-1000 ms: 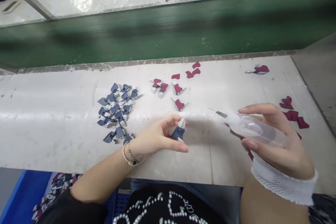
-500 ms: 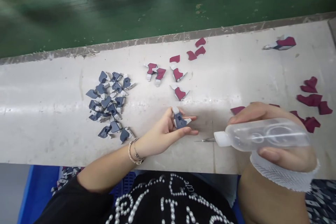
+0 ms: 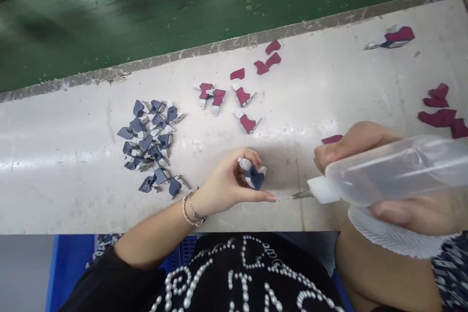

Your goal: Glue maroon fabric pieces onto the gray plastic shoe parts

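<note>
Base: Head view. Left hand?
Me: From my remote seat, I see the left hand (image 3: 228, 183) with fingers curled round a blue-grey and white part (image 3: 255, 178), just above the pale table (image 3: 73, 156). Thumb stretched out below the part.
Base: And the right?
Me: Right hand (image 3: 424, 214) wrapped about a clear squeeze bottle (image 3: 395, 168), lying nearly level, its needle nozzle (image 3: 302, 195) pointing at the left thumb. Whether the fine tip touches, I can't tell. White mesh band (image 3: 395, 241) on that wrist.
Base: On the surface?
Me: Cluster of blue-grey parts (image 3: 146, 144) left of the left hand. Four red-faced parts (image 3: 247, 123) beyond it; four loose red pieces (image 3: 261, 67) farther back. More red pieces (image 3: 438, 117) at right, beyond the bottle. One red-topped part (image 3: 400, 36) alone, far right.
Base: Edges?
Me: Green strip (image 3: 146, 19) behind the table; blue bin (image 3: 69, 258) below, near left.
</note>
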Action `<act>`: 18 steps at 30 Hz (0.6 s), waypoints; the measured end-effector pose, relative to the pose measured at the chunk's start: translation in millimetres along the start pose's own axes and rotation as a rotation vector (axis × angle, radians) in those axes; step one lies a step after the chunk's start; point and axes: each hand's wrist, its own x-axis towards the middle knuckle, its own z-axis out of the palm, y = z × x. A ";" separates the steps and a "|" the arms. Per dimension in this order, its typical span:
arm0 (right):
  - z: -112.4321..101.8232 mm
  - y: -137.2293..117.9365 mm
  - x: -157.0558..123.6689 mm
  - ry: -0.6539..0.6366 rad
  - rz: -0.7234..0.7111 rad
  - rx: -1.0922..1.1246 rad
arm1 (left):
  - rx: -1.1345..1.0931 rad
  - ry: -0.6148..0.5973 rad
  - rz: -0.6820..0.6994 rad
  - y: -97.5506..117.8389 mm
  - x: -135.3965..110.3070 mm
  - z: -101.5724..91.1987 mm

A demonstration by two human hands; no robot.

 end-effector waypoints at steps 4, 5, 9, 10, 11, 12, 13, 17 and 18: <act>7.5 -7.9 3.5 0.024 0.032 -0.153 | 0.009 -0.057 0.001 2.2 0.0 0.1; 10.7 -11.1 3.3 0.002 0.077 -0.173 | 0.003 -0.081 -0.003 3.2 -0.3 0.6; 22.8 -18.8 0.0 -0.045 0.149 -0.114 | -0.085 -0.164 -0.046 4.7 -1.1 4.0; 24.5 -18.3 -1.2 -0.025 0.138 -0.109 | -0.106 -0.163 -0.068 4.3 -1.1 4.8; 25.4 -16.9 -2.4 -0.001 0.125 -0.103 | -0.126 -0.156 -0.095 3.7 -1.0 5.5; 25.6 -14.9 -3.6 0.024 0.116 -0.096 | -0.144 -0.147 -0.123 3.0 -0.7 6.1; 25.4 -12.6 -4.9 0.048 0.114 -0.079 | -0.159 -0.140 -0.149 2.2 -0.4 6.6; 23.8 -7.3 -9.7 0.083 0.108 -0.097 | -0.173 -0.109 -0.181 0.3 1.2 7.8; 24.6 -7.4 -10.4 0.078 0.126 -0.143 | -0.169 -0.101 -0.180 0.3 1.4 8.1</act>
